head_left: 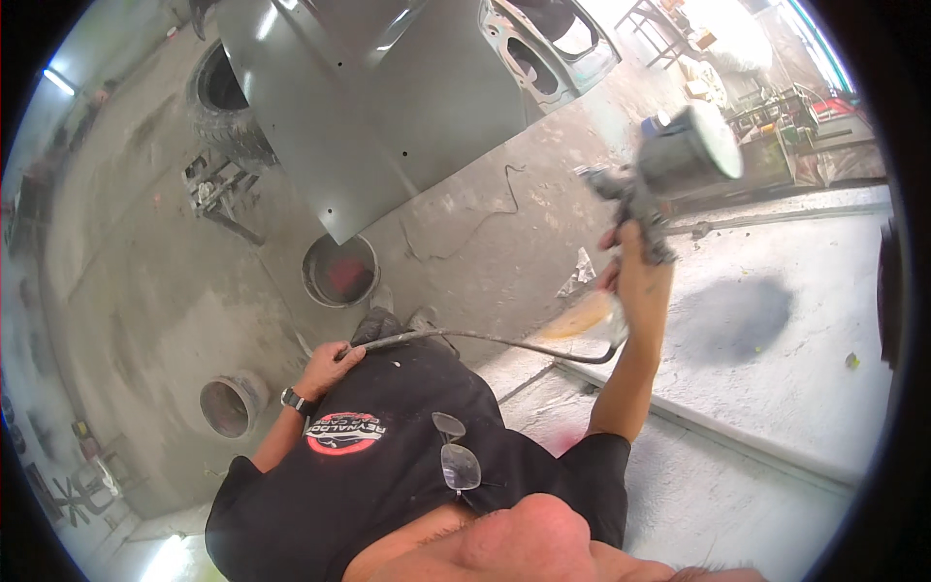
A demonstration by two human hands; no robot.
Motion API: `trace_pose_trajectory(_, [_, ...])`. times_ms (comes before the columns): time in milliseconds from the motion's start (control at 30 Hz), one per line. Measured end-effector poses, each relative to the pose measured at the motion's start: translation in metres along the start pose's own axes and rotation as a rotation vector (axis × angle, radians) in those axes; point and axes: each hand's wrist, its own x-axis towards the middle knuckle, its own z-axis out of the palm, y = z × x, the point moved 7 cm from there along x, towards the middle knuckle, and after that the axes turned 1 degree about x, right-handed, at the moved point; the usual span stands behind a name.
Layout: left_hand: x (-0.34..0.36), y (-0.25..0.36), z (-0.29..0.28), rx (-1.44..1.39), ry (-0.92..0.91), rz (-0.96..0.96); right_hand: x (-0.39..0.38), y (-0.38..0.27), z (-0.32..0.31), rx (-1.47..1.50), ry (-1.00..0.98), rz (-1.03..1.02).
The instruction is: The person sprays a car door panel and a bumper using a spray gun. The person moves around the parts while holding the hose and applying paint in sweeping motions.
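My right hand (632,254), raised on the right side, grips a spray gun (635,199) by its handle. A round grey cup (690,153) with a pale lid sits on the gun; both look slightly blurred. From below the right hand a dark air hose (475,336) runs across to my left hand (335,367), whose fingers are closed around it at waist height. A translucent yellowish thing (582,316), kind unclear, shows by my right wrist. Ahead lies a large grey car body panel (378,107), smooth and shiny with a few small holes; the gun is apart from it.
A bucket (339,272) with reddish contents stands under the panel's near corner, another bucket (233,405) further left. A tire (228,107) and a metal stand (218,194) are beside the panel. A car door frame (548,53) lies beyond. A white ledge (747,320) runs along the right.
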Motion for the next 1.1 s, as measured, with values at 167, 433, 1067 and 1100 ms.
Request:
trace_pose_trajectory(167, [0.005,-0.008,0.006,0.008,-0.002,-0.004,-0.043,-0.01,0.073,0.117,-0.481,-0.057])
trace_pose_trajectory(433, [0.022,0.003,-0.002,-0.05,0.04,0.083,0.04,-0.05,0.017,-0.028,0.012,-0.08])
trace_pose_trajectory(1067, [0.04,-0.005,-0.04,-0.026,0.046,0.05,0.015,-0.074,0.137,-0.007,-0.425,-0.047])
trace_pose_trajectory(1100, [0.04,-0.006,-0.041,-0.034,0.049,0.057,0.03,-0.079,0.127,-0.042,-0.34,-0.066])
